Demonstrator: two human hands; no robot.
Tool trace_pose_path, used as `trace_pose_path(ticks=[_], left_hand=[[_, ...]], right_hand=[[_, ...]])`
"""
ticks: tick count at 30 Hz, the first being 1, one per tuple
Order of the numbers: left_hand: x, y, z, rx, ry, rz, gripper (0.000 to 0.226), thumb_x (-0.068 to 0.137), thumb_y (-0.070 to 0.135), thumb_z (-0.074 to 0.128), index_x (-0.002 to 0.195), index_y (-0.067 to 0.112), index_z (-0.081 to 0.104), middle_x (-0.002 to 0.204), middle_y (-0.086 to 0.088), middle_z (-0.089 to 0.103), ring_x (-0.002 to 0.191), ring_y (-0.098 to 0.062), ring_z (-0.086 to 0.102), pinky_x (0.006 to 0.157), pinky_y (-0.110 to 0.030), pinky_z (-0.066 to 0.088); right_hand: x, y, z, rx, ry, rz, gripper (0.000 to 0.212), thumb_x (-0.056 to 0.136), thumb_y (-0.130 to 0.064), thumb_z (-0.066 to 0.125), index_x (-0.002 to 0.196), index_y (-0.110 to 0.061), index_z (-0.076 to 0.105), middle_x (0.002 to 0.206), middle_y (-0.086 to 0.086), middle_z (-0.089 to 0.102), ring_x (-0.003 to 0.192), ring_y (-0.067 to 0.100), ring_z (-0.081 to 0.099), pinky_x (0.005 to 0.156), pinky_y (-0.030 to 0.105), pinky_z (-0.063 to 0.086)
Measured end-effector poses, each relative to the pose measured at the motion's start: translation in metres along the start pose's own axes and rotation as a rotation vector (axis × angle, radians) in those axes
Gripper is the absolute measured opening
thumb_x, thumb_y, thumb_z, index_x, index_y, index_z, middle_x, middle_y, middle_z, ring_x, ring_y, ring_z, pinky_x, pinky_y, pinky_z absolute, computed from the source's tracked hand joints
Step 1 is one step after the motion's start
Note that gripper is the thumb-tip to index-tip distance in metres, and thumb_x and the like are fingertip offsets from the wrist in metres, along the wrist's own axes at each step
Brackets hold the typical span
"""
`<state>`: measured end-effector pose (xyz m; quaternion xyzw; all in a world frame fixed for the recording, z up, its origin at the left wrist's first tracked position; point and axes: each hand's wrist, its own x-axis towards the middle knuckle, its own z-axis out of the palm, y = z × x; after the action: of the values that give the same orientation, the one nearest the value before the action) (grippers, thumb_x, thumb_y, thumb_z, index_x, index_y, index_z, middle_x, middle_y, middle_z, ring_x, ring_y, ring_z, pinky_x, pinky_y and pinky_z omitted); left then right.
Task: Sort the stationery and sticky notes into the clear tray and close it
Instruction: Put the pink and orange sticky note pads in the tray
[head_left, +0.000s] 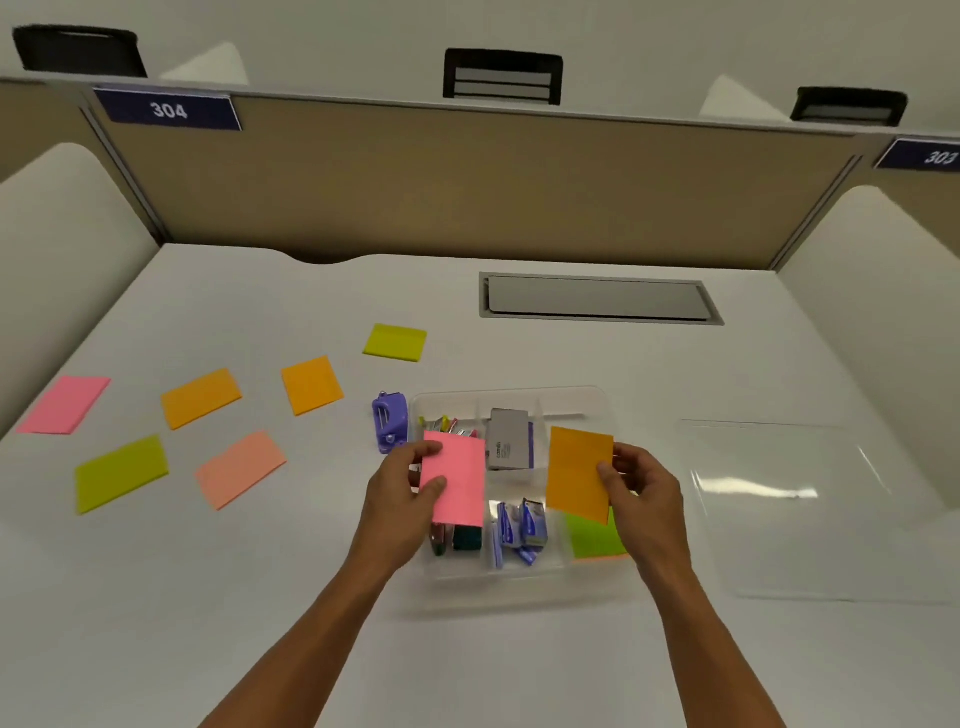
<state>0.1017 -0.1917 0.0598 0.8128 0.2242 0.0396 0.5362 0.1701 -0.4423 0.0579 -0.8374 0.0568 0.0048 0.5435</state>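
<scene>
The left hand (410, 480) pinches a bright pink sticky-note pad (454, 480) between thumb and fingers, holding it above the left part of the clear plastic tray with compartments (519, 582). The right hand (636, 486) grips in the same way an orange sticky-note pad (579, 473), tilted, over the right side of the tray. Below the orange pad, a lime green sticky-note pad (592, 538) lies in the right front compartment.

In the tray there are also a grey small cardboard box (511, 439) in the middle, some blue and white small packets (522, 525) in front of it, and several small coloured things in the left compartments, too small to tell.

A purple plastic stapler (389, 421) stands on the white tabletop (260, 597), just beside the tray's left far corner. The transparent flat lid (810, 509) lies on the tabletop to the right of the tray.

To the left, well apart from the tray, six more pads lie on the tabletop: a pink pad (65, 405), two orange pads (201, 397) (311, 384), two yellow-green pads (122, 473) (396, 342) and a salmon pad (240, 469).
</scene>
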Motion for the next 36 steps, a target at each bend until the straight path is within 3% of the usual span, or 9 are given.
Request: trace_pose_path(ticks=[6,10,15,21,23,25,27,31,36], left_hand=[[-0.009,0.021,0.048,0.003,-0.062,0.051,0.032,0.094,0.014,0.056,0.123,0.028,0.055,0.124,0.003,0.050,0.094,-0.007,0.055,0.069,-0.027,0.058],[-0.016,0.028,0.073,0.027,-0.085,0.063,0.032,0.094,0.014,0.056,0.125,0.024,0.054,0.125,0.003,0.049,0.096,-0.012,0.057,0.068,-0.026,0.058],[-0.019,0.034,0.094,0.060,-0.094,0.041,0.034,0.095,0.015,0.055,0.126,0.027,0.052,0.124,0.003,0.048,0.102,-0.014,0.055,0.074,-0.034,0.060],[-0.021,0.040,0.108,0.130,-0.090,0.070,0.035,0.096,0.014,0.051,0.129,0.024,0.051,0.121,0.007,0.047,0.097,-0.011,0.054,0.068,-0.021,0.055],[-0.021,0.041,0.111,0.127,-0.118,0.068,0.036,0.096,0.012,0.051,0.130,0.023,0.051,0.120,0.005,0.048,0.095,-0.010,0.054,0.069,-0.023,0.056],[-0.021,0.040,0.115,0.140,-0.155,0.056,0.036,0.095,0.013,0.052,0.129,0.024,0.051,0.118,0.005,0.049,0.093,-0.008,0.055,0.073,-0.026,0.057],[-0.020,0.038,0.119,0.168,-0.188,0.038,0.037,0.094,0.015,0.056,0.130,0.025,0.052,0.118,0.006,0.050,0.092,-0.007,0.056,0.076,-0.027,0.058],[-0.019,0.034,0.128,0.171,-0.266,0.011,0.042,0.091,0.015,0.061,0.131,0.026,0.054,0.122,0.001,0.058,0.096,-0.009,0.062,0.087,-0.035,0.057],[-0.019,0.038,0.143,0.224,-0.317,0.009,0.041,0.089,0.014,0.064,0.128,0.026,0.057,0.120,-0.001,0.059,0.092,-0.013,0.066,0.079,-0.023,0.054]], right_hand=[[0.014,0.021,-0.026,-0.232,-0.134,0.055,0.033,0.095,-0.030,0.060,0.126,-0.018,0.059,0.112,0.001,0.063,0.095,0.017,0.060,0.079,0.029,0.050],[0.019,0.025,-0.032,-0.317,-0.110,0.015,0.028,0.096,-0.024,0.059,0.123,-0.016,0.061,0.108,0.000,0.066,0.090,0.017,0.061,0.075,0.027,0.050],[0.020,0.028,-0.029,-0.457,-0.208,0.032,0.036,0.096,-0.027,0.059,0.131,-0.019,0.057,0.119,0.003,0.066,0.103,0.022,0.064,0.086,0.031,0.050],[0.016,0.025,-0.021,-0.602,-0.386,-0.029,0.026,0.098,-0.014,0.052,0.123,-0.012,0.060,0.114,0.007,0.068,0.090,0.018,0.062,0.083,0.029,0.050],[0.013,0.022,-0.024,-0.596,-0.360,-0.052,0.034,0.095,-0.006,0.051,0.128,-0.014,0.056,0.119,0.007,0.066,0.092,0.017,0.061,0.086,0.030,0.050],[0.012,0.018,-0.031,-0.533,-0.260,-0.070,0.048,0.095,-0.004,0.051,0.140,-0.019,0.048,0.131,0.004,0.061,0.111,0.020,0.061,0.095,0.031,0.047],[0.013,0.013,-0.042,-0.462,-0.168,-0.093,0.046,0.097,-0.009,0.050,0.141,-0.023,0.048,0.135,0.001,0.058,0.118,0.020,0.058,0.099,0.033,0.046],[0.015,0.014,-0.061,-0.434,-0.131,-0.098,0.037,0.098,-0.017,0.052,0.134,-0.026,0.053,0.130,-0.006,0.062,0.113,0.016,0.061,0.096,0.035,0.051],[0.007,0.022,-0.070,-0.369,-0.145,-0.047,0.032,0.097,-0.025,0.054,0.129,-0.029,0.056,0.122,-0.012,0.064,0.102,0.009,0.063,0.088,0.029,0.052]])
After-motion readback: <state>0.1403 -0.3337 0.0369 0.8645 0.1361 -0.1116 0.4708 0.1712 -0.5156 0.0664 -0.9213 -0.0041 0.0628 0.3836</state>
